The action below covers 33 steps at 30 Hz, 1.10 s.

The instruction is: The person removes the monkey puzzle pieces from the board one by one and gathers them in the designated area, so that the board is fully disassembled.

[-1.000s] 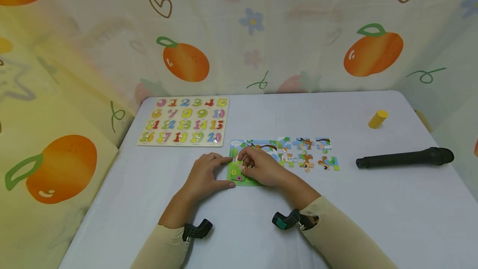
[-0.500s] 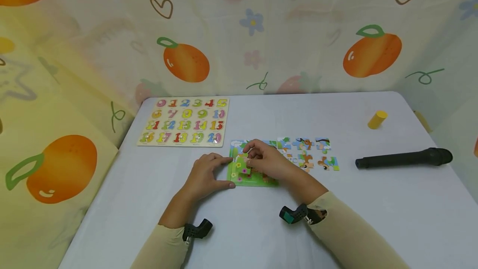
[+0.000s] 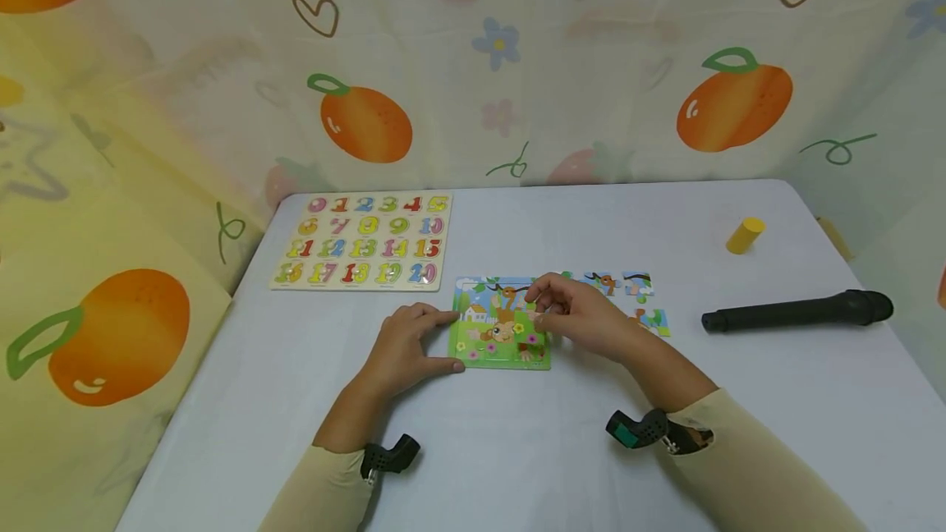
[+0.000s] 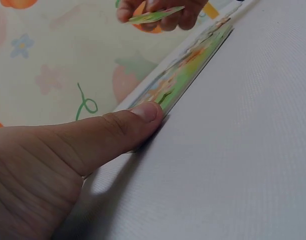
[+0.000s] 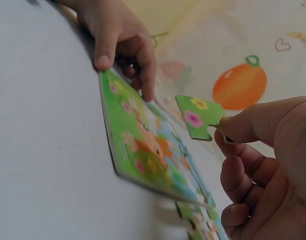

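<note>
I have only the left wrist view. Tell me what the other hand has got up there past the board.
Observer: The right hand pinches a green jigsaw piece printed with a pink and a yellow flower, held clear of the puzzle board.
Operator: Report where the left fingers sit.
Observer: The left hand has its fingertips touching the board's left edge.
Operator: List what lies right of the board.
Observer: Loose jigsaw pieces, then a black microphone and a yellow cylinder.
</note>
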Each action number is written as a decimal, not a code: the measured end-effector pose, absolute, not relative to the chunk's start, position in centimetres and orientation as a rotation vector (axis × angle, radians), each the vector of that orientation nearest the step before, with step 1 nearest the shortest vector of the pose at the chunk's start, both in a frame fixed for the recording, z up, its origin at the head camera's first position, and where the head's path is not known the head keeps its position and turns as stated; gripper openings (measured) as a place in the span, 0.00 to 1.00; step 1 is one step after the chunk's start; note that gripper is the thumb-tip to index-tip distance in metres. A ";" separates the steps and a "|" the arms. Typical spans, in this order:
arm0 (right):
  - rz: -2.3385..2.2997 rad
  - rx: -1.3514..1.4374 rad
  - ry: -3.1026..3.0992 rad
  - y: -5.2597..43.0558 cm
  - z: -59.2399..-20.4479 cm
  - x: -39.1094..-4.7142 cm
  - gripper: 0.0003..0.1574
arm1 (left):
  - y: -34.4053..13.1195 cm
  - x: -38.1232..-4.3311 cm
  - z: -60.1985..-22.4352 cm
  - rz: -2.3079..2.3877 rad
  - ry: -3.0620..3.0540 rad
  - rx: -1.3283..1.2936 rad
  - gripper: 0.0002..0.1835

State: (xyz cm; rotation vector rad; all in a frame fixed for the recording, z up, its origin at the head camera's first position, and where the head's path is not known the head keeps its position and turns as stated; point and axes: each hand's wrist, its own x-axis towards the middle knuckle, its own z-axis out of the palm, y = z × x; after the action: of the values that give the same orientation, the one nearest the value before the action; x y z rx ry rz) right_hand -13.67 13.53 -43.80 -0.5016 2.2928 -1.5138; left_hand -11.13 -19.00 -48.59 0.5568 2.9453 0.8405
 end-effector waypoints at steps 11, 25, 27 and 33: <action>-1.385 -0.497 2.396 17.1 -44.5 -12.0 0.13 | -19.2 -10.9 -48.5 0.850 2.963 0.554 0.42; -1.331 -0.474 2.503 18.2 -46.4 -10.2 0.12 | -18.8 -11.0 -48.4 0.832 2.964 0.549 0.41; -1.318 -0.481 2.535 18.1 -46.6 -10.1 0.13 | -18.7 -11.0 -48.4 0.833 2.963 0.553 0.41; -1.233 -0.528 2.690 17.6 -46.9 -9.6 0.15 | -18.6 -11.0 -48.4 0.837 2.966 0.560 0.41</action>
State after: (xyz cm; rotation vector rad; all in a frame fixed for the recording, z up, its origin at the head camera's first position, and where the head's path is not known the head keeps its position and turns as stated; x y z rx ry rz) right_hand -9.61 17.63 -46.92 -0.5283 2.6896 -1.2328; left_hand -11.00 -18.60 -48.38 0.5597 2.9660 0.8366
